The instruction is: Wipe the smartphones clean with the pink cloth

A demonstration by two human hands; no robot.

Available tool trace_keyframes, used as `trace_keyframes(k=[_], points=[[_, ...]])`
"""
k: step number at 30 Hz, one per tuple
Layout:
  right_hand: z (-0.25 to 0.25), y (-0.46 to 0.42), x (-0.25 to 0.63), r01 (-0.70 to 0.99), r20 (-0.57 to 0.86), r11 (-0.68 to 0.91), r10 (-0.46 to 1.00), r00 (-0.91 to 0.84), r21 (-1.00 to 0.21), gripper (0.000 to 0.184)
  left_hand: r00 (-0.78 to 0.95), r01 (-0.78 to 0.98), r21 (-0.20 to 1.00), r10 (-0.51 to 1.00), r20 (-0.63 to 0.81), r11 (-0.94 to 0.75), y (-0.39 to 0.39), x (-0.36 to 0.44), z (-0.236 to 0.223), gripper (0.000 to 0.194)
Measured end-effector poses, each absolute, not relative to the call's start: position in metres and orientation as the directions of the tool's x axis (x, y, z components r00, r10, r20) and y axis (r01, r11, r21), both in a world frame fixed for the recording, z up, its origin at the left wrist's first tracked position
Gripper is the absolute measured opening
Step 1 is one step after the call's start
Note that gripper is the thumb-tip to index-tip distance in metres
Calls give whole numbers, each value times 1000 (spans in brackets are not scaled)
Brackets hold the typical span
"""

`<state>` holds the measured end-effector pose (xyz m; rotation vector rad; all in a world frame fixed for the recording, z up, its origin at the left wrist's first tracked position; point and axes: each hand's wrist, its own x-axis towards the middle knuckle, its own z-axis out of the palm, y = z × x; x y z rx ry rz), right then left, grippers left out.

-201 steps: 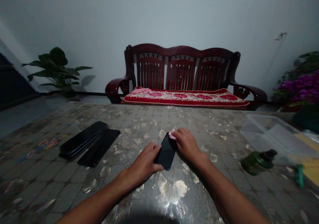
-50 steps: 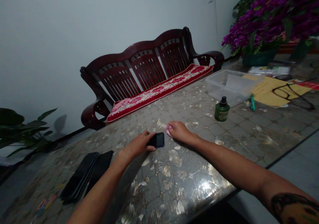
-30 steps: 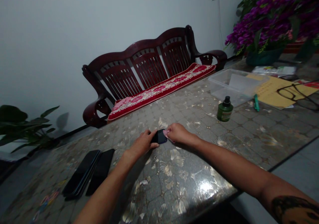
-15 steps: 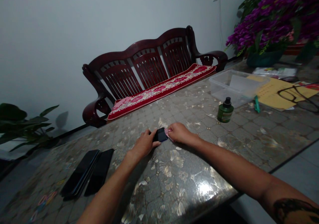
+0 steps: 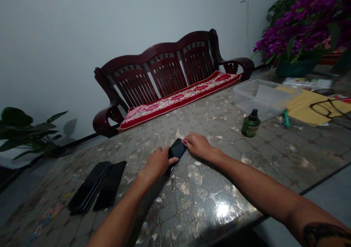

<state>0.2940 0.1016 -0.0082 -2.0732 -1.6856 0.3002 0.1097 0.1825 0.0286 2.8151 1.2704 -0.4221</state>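
Observation:
A black phone lies flat on the patterned table in front of me. My left hand rests over its near end, fingers curled on it and thumb along its edge. My right hand is closed at the phone's far corner, pinching a small pink cloth of which only a sliver shows against the phone's edge.
Several dark phones lie stacked to the left. A green bottle, a clear plastic box, a green pen, yellow papers with glasses and purple flowers are to the right. A wooden bench stands behind the table.
The phone has turned and more of it shows between my hands. My right hand has moved onto its far corner with the cloth. The view has shifted slightly.

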Motion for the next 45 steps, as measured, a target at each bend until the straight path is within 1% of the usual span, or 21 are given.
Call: trace_keyframes(k=[2,5,6,8,11,14,17,18,20,22,24,26,28,31,33,34,36,39,41,45], points=[[-11,104,294,884,117,-150,968,223,-442,33,681,709,51,663,-310,-704,189,95,31,64],[-14,106,294,907,151,-113,970,189,-406,32,784,611,271,522,-337,-743,199,73,31,80],[-15,107,294,914,159,-101,971,176,-394,30,813,577,328,486,-321,-748,202,67,29,83],[-15,107,294,925,167,-82,974,153,-371,27,861,508,424,436,-261,-750,205,60,25,83],[-15,104,292,933,167,-66,977,132,-353,25,894,442,504,407,-186,-742,202,58,14,80],[-13,97,292,939,182,6,982,60,-343,24,907,406,523,401,-128,-749,190,60,5,76],[-12,89,293,930,215,173,971,-105,-324,22,910,383,516,410,-67,-766,175,61,2,67],[-11,88,294,927,227,205,964,-136,-313,22,907,384,509,417,-54,-770,171,60,1,62],[-11,89,294,939,251,190,961,-118,-286,23,895,406,480,445,-37,-778,164,61,2,52],[-10,94,294,963,272,105,962,-35,-247,26,880,429,457,474,-17,-780,159,62,1,46],[-9,100,294,980,264,31,964,23,-198,27,867,440,459,498,6,-772,155,64,-1,42],[-9,103,293,986,248,15,969,26,-164,25,853,449,472,521,25,-758,152,66,-4,39],[-9,101,291,983,238,68,971,-26,-170,23,844,451,479,535,48,-754,149,67,-8,37],[-9,91,289,947,235,221,958,-166,-232,22,842,433,489,534,81,-757,145,68,-13,35],[-9,86,290,932,229,252,954,-193,-262,24,836,434,492,541,93,-755,143,68,-15,33],[-9,85,291,936,229,226,959,-166,-269,24,832,438,493,546,94,-752,143,69,-15,33],[-10,87,295,952,241,128,969,-60,-278,23,833,434,503,546,92,-747,145,70,-15,31],[-10,97,301,957,279,1,957,83,-289,24,856,389,533,508,92,-751,150,69,-15,30],[-10,105,303,960,272,-22,957,101,-278,25,869,361,536,484,105,-763,154,68,-17,29],[-9,120,302,979,204,-14,977,57,-205,27,874,352,484,466,137,-801,155,65,-20,25]])
